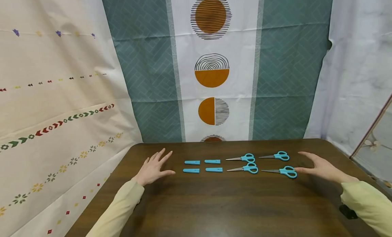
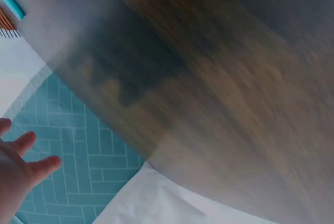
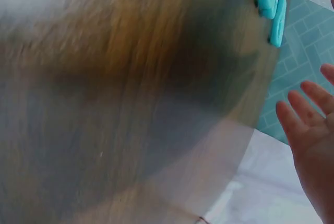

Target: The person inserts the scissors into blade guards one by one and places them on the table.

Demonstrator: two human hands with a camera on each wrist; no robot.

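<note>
Four light-blue-handled scissors (image 1: pixel 244 168) are lying two by two on the dark wood-grain surface (image 1: pixel 199 203), their blades pointing left toward four light-blue blade sheaths (image 1: pixel 191 170), which are also lying two by two. The left hand (image 1: pixel 153 170) is hovering, released, with its fingers spread, near the sheaths. The right hand (image 1: pixel 324 169) is also hanging free, its thumb appearing just beside the nearest scissors' handle; whether they are touching, I cannot tell. Behind, a circle-patterned curtain (image 1: pixel 242 77) is hanging.
</note>
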